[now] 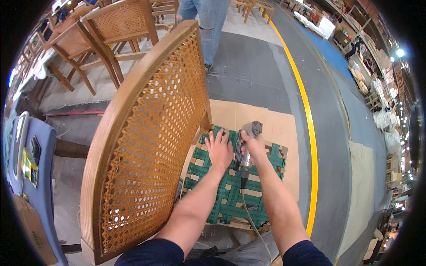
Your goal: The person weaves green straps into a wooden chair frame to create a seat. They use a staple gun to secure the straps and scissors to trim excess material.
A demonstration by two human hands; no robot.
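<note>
A wooden chair with a cane back [155,115] stands before me, its back rising on the left. Green woven webbing [199,170] crosses its seat frame. My left hand [220,153] lies on the webbing near the seat's far edge, fingers spread and holding nothing. Wrapped round the grip of a pneumatic staple gun [246,163] is my right hand [254,147]. The tool is just right of my left hand, over the webbing; whether its nose touches the seat I cannot tell. From its lower end an air hose [249,214] runs toward me.
Under the chair lies a cardboard sheet [284,126]. A person in jeans [211,31] stands beyond the chair back. More cane chairs [117,26] are at the far left, and a blue padded surface [37,177] with small items is nearer. A yellow floor line [309,124] runs along the right.
</note>
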